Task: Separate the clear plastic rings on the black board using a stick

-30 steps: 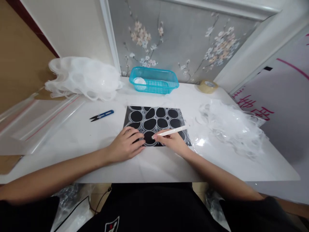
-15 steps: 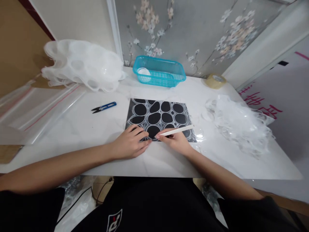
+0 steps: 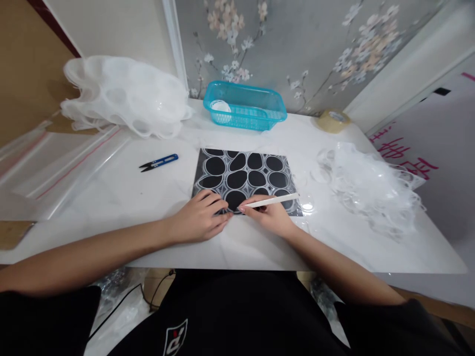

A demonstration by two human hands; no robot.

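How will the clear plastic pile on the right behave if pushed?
Probably very light: the clear plastic pile looks like thin see-through film. Likely floppy, since its edges crumple loosely. May slide easily on the glossy white table.

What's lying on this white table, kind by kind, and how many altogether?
heaps of clear plastic trays: 2
black patterned sheet: 1
white stick: 1
blue thread snips: 1
turquoise basket: 1
tape roll: 1
clear bag stack: 1
total: 8

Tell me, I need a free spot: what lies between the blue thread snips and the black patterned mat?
Head view: only bare tabletop between thread snips and patterned mat.
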